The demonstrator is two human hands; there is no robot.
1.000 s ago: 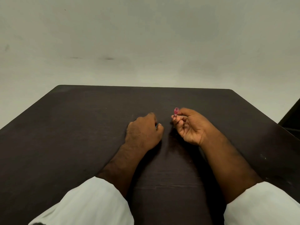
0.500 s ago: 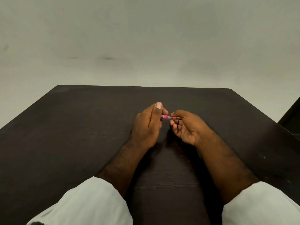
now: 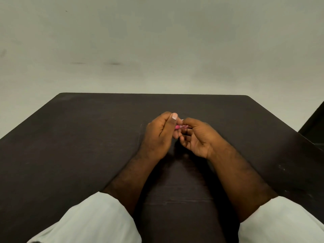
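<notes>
A small pink object (image 3: 180, 127), thin and short, lies between my two hands above the middle of the dark table (image 3: 87, 137). My left hand (image 3: 157, 135) pinches its left end with thumb and fingers, the thumb pointing up. My right hand (image 3: 198, 137) holds its right end with thumb and forefinger, its other fingers curled below. Most of the object is hidden by my fingers, so I cannot tell what it is.
The dark brown table fills the lower view, its far edge (image 3: 154, 93) against a plain pale wall (image 3: 157, 41). A dark piece of furniture (image 3: 313, 127) shows at the right edge. White sleeves (image 3: 98, 220) cover my upper forearms.
One second ago only my right hand held the pink object upright and my left rested fisted on the table. My left hand rose and pinched it; both hands have drawn closer together.
</notes>
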